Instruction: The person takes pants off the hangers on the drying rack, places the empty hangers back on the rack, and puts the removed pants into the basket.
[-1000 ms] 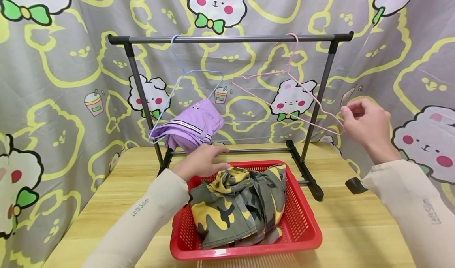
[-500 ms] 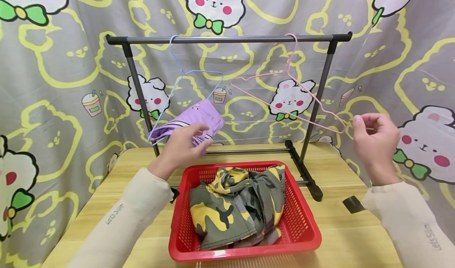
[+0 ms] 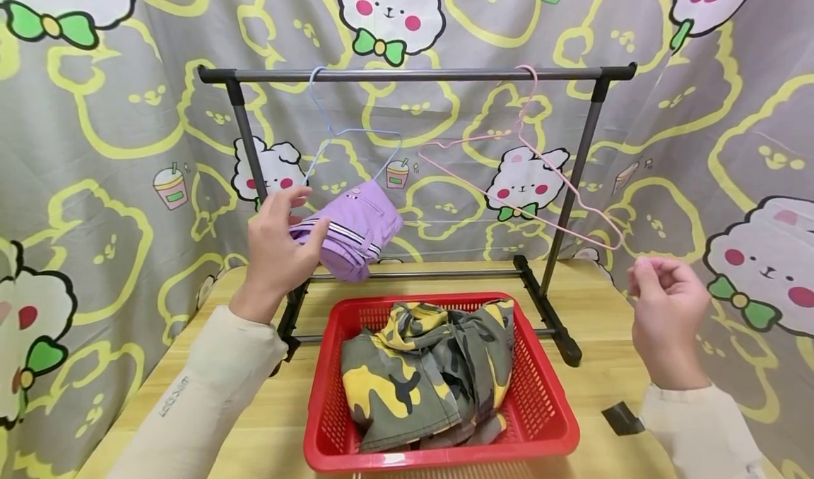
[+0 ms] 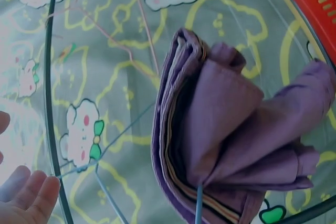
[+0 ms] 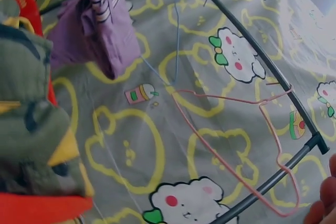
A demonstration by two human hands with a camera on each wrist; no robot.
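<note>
Folded purple pants [image 3: 359, 225] with a black-and-white stripe hang over the lower bar of a blue hanger [image 3: 365, 131], hooked on a black rack [image 3: 420, 75]. My left hand [image 3: 276, 249] is at the left end of the pants, fingers spread and thumb apart, overlapping the hanger's corner in the head view. The left wrist view shows its fingers [image 4: 39, 192] apart from the cloth. A bare pink hanger [image 3: 528, 140] hangs at the rack's right side. Just below its right corner is my right hand [image 3: 668, 316], fingers loosely curled around nothing.
A red plastic basket [image 3: 550, 422] stands on the wooden table [image 3: 254, 394] in front of the rack, holding a camouflage garment [image 3: 432, 373] in green, yellow and black. The rack's black foot [image 3: 566, 345] lies right behind it. A patterned curtain [image 3: 445, 13] surrounds the table.
My left hand has moved left and up from above the basket, across the pants, to their left end. My right hand has drawn down and away from the pink hanger's corner.
</note>
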